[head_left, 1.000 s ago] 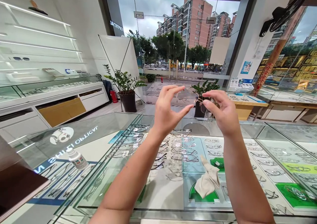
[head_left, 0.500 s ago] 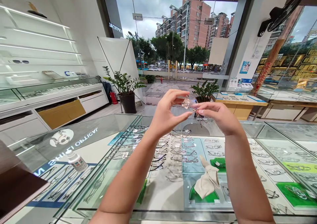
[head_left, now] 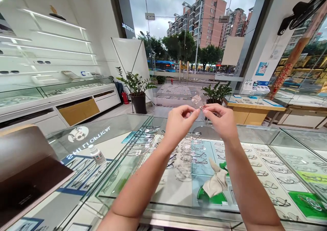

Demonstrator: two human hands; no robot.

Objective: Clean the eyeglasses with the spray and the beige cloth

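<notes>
Taking the glass display case (head_left: 176, 209) as my landmark, I see a white bottle (head_left: 96, 154) on its left part; farther right, above its far side, the left hand (head_left: 178, 122) pinches narrowly at the eyeglasses (head_left: 196, 99). One clear lens rises just beyond the meeting fingertips, though I cannot make out the frame's long axis, and neither hand looks nearer. The right hand (head_left: 221, 122) closes finger and thumb on the frame too, with a beige cloth (head_left: 216, 183) below, over the case's near side.
</notes>
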